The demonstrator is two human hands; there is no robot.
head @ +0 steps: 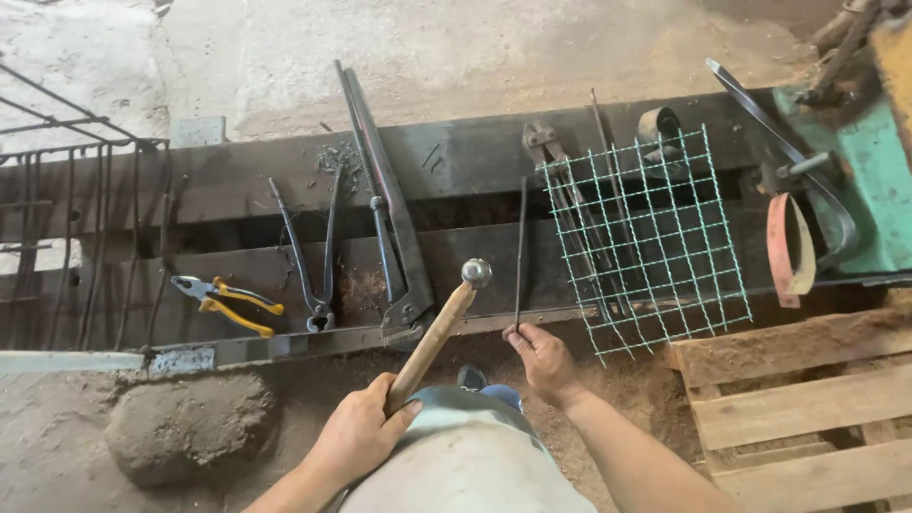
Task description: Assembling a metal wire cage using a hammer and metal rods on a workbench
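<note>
I am pinching the near end of a thin steel rod (519, 256) in my right hand (545, 361), fingers closed round it just below the centre of the frame, the rod lying up across the dark steel beam (456, 157). My left hand (359, 435) is wrapped tight round the wooden handle of a ball-headed hammer (446, 328), its head hovering beside the rod at mid-frame. To strike well, I judge I should be keeping the rod flat on the beam and my fingers well back from the blow. Right of the rod, green wire mesh (646, 237) is covering other bars; left, a bolt cutter (385, 209), pincers (313, 252) and yellow-handled pliers (226, 304) are lying. The rod's far tip is hard to make out against the dark metal, and the green machine (869, 161) at upper right is being cut off.
</note>
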